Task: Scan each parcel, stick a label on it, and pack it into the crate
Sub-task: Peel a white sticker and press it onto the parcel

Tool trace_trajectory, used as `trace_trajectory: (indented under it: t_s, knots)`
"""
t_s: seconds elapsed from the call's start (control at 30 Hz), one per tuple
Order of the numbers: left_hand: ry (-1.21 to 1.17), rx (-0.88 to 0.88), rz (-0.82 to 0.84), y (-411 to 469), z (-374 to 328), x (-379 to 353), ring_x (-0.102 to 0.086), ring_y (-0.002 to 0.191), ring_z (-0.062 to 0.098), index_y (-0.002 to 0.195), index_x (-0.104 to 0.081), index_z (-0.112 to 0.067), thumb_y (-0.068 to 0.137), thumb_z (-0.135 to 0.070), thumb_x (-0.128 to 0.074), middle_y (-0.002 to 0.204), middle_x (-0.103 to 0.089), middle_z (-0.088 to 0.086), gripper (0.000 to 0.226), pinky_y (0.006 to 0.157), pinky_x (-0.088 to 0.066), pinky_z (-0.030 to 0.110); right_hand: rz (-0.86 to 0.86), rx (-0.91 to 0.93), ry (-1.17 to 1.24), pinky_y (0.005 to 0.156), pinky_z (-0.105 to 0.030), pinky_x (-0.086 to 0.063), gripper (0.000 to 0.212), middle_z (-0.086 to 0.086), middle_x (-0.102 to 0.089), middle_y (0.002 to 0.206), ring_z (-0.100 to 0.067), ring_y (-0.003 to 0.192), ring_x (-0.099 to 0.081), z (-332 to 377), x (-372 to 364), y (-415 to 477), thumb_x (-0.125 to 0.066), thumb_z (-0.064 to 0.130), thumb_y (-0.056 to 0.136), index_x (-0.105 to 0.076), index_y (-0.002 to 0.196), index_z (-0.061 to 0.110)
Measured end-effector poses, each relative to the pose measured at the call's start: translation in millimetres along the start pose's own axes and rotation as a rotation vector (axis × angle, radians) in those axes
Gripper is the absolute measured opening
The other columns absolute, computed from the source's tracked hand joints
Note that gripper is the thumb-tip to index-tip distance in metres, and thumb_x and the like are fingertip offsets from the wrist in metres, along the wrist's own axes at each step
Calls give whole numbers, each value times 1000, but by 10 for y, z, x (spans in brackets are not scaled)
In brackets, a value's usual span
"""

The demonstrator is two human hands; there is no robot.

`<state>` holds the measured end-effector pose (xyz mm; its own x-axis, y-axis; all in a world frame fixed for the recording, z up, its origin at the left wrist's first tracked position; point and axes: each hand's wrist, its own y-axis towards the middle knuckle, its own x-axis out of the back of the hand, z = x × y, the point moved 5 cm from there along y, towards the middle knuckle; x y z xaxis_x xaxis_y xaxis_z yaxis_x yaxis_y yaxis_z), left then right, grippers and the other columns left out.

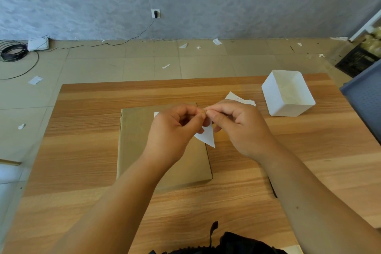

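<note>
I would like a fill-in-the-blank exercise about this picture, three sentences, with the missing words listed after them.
1. The left hand and the right hand pinch a white ____ above the parcel.
2. The parcel lies flat on the wooden ____.
3. The white box stands to the ____ of the parcel.

Missing words: label; table; right.

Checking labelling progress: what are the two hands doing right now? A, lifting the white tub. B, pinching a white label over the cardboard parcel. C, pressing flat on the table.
B: the left hand and right hand pinch the label above the parcel.
</note>
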<state>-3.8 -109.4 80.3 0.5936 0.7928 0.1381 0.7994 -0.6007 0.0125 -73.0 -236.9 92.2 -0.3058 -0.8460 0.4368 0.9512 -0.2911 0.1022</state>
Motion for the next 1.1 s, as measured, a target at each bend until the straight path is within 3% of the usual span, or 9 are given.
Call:
trace_trajectory:
  t_s: [0.07, 0.17, 0.33, 0.43, 0.53, 0.57, 0.8, 0.93, 1.1]
  knots:
    - [11, 7, 2, -7, -1, -22, -64, 63, 1, 80, -69, -20, 87, -18, -63, 74, -72, -11, 10, 51, -43, 8, -21, 31, -76, 73, -36, -53, 21, 6, -67, 87, -12, 81, -63, -8, -15, -31, -50, 23, 97, -70, 93, 20]
    - [-17, 24, 6, -12, 10, -69, -64, 65, 2, 80, -68, -19, 87, -17, -62, 75, -72, -10, 10, 57, -48, 11, -105, 66, -127, 72, -35, -53, 23, 5, -66, 88, -10, 84, -61, -34, -27, -79, -47, 24, 97, -68, 91, 16]
    - [-108, 73, 24, 21, 50, -193, -63, 64, 5, 83, -67, -17, 88, -13, -58, 73, -72, -5, 12, 61, -48, 15, -349, 168, -268, 64, -12, -42, 16, 9, -60, 80, -3, 77, -54, -55, 31, -191, -50, 21, 97, -61, 85, 19]
    - [-225, 150, 35, 38, 100, -325, -60, 59, 3, 76, -65, -17, 89, -9, -55, 70, -72, -4, 18, 57, -48, 15, -498, -25, -160, 64, -11, -47, 18, 15, -60, 76, 2, 77, -57, -222, 145, -256, -46, 37, 94, -56, 80, 30]
    - [-315, 251, 38, 72, 170, -493, -57, 55, 5, 71, -61, -17, 88, -6, -51, 67, -70, -1, 23, 57, -48, 19, -585, -285, 96, 64, -39, -60, 23, 7, -67, 87, -10, 81, -65, -499, 296, -361, -46, 41, 95, -61, 85, 28]
    - [-329, 281, 33, 91, 198, -557, -56, 54, 6, 70, -60, -17, 88, -5, -50, 66, -69, -1, 24, 57, -47, 22, -608, -342, 160, 63, -41, -60, 21, 3, -68, 93, -14, 86, -67, -586, 359, -400, -47, 37, 97, -62, 87, 26]
    - [-300, 412, -53, 350, 441, -1019, -56, 52, 8, 72, -59, -15, 87, -5, -48, 66, -69, 3, 22, 54, -44, 25, -818, -605, 578, 52, -29, -55, 20, -7, -71, 90, -15, 73, -71, -1237, 980, -596, -47, 18, 100, -64, 90, 13]
    - [-229, 441, -119, 574, 577, -1340, -59, 54, 7, 79, -60, -11, 87, -8, -49, 69, -70, 3, 15, 52, -46, 23, -876, -671, 565, 51, -25, -54, 18, -7, -68, 91, -16, 79, -68, -1651, 1473, -662, -47, 20, 100, -61, 91, 13]
    - [-43, 442, -170, 933, 696, -1795, -60, 60, 9, 76, -60, -16, 88, -14, -49, 68, -70, -1, 17, 58, -48, 27, -960, -704, 451, 48, -24, -51, 23, -4, -66, 86, -13, 73, -65, -2116, 2110, -682, -43, 25, 101, -60, 88, 15]
